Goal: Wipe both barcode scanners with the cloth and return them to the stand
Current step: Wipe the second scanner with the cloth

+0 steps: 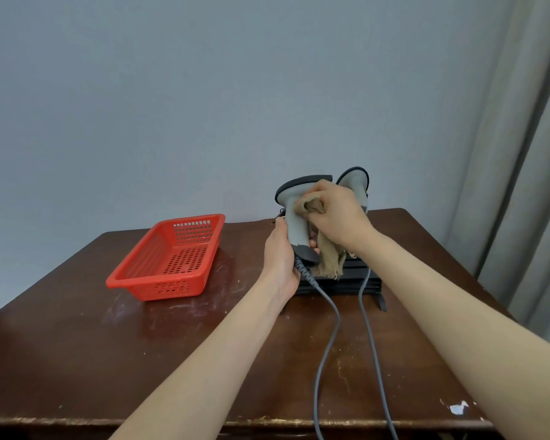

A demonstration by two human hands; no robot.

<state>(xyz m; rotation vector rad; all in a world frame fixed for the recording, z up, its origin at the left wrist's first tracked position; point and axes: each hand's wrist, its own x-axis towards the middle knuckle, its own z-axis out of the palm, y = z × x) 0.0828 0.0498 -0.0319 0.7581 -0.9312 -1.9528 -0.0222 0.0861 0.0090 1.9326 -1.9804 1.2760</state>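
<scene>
My left hand (281,254) grips the handle of a grey barcode scanner (294,204), held upright above the black stand (356,281). My right hand (337,211) holds a bunched beige cloth (329,255) and presses it against the scanner's neck, with the cloth's loose end hanging down over the stand. A second grey scanner (356,181) stands upright in the stand behind my right hand, mostly hidden. Grey cables (331,328) run from both scanners toward the table's front edge.
A red perforated plastic basket (169,258) sits on the brown wooden table (108,338), left of the stand. A grey wall is behind the table and a curtain (527,154) hangs at the right.
</scene>
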